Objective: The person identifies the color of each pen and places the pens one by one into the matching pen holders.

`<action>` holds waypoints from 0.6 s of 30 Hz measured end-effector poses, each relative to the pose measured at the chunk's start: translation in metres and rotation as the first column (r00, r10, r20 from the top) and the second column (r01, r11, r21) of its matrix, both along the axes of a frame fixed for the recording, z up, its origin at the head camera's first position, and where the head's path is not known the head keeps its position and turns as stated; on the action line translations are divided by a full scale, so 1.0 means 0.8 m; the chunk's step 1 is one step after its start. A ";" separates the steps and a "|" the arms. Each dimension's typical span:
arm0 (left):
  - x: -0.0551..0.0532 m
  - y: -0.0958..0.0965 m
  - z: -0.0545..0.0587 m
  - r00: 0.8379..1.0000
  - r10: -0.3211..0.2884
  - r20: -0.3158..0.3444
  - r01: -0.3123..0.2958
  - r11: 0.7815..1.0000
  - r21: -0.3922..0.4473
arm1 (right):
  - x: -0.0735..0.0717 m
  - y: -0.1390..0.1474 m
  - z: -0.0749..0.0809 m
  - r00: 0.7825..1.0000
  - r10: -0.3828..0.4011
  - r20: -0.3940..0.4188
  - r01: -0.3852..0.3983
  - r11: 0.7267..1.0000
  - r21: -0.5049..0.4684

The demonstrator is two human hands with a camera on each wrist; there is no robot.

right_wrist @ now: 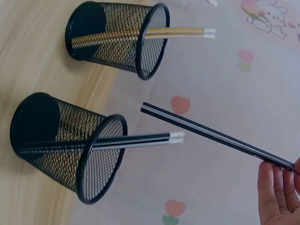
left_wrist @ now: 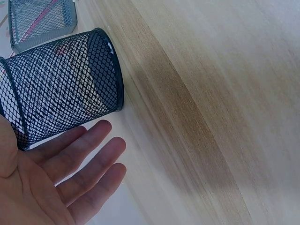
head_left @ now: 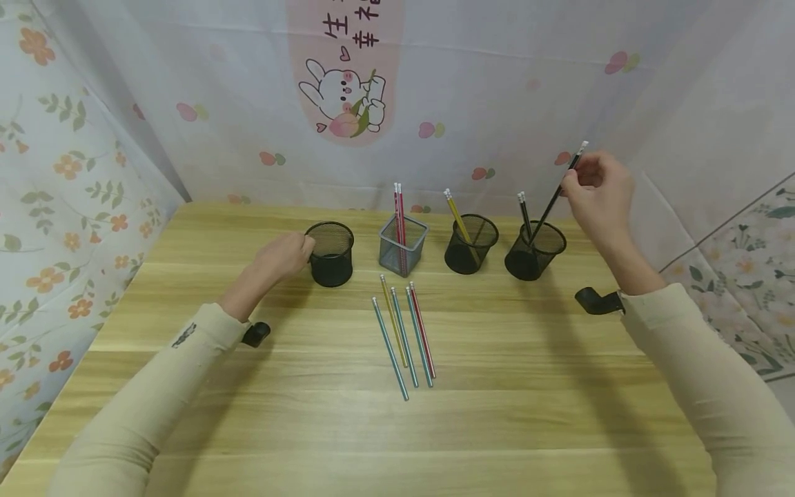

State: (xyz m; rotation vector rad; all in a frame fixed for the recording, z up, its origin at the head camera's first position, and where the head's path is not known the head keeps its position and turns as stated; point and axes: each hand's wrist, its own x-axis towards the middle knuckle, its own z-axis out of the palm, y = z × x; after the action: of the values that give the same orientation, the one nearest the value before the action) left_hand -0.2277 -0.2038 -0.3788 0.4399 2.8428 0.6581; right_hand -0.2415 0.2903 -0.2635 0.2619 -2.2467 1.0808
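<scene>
My right hand (head_left: pixel 601 193) pinches a black pencil (right_wrist: pixel 206 130) near its white-eraser end. Its lower end points down at the rightmost black mesh pencil cup (head_left: pixel 523 266); in the right wrist view that end is outside the cup, beyond the rim. Two black pencils (right_wrist: pixel 145 140) stand in this cup, erasers up. At the far left of the row, my left hand (head_left: pixel 279 257) holds the rim of a round black mesh pencil cup (left_wrist: pixel 61 84), in which no pencils show. The left wrist view has the other fingers spread loosely beside its wall; the thumb tip is out of frame.
Between these stand a grey square mesh cup (head_left: pixel 391 255) with red pencils (head_left: pixel 400 221) and a black mesh cup (head_left: pixel 461 261) with yellow pencils (head_left: pixel 458 217). Several blue, yellow and red pencils (head_left: pixel 390 348) lie mid-table. Behind the table hangs a printed curtain (head_left: pixel 497 83).
</scene>
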 end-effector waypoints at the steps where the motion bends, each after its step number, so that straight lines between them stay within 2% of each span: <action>1: 0.000 0.000 0.000 1.000 0.002 -0.002 -0.002 1.000 0.002 | -0.002 0.001 0.001 1.000 -0.006 -0.006 0.006 1.000 0.000; 6: 0.002 0.000 0.001 0.999 0.035 0.006 -0.036 0.999 0.029 | -0.007 0.007 0.000 0.998 -0.046 -0.036 0.047 0.999 0.022; 8: 0.002 0.000 0.002 1.000 0.028 0.000 -0.028 0.999 0.019 | -0.009 0.012 -0.004 0.998 -0.047 -0.037 0.048 0.998 0.037; 13: 0.002 -0.001 0.002 1.000 -0.013 -0.021 0.012 1.000 -0.020 | -0.015 0.022 -0.025 1.000 -0.014 0.011 0.013 0.998 0.066; 18: 0.002 0.000 0.001 1.000 0.006 -0.011 -0.006 1.000 -0.001 | -0.019 0.030 -0.047 0.999 0.002 0.039 -0.006 0.994 0.106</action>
State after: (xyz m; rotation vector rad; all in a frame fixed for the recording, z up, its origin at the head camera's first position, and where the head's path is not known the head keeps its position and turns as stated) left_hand -0.2261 -0.2038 -0.3778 0.4366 2.8556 0.6577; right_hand -0.2567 0.3140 -0.3014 0.2919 -2.3426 0.9779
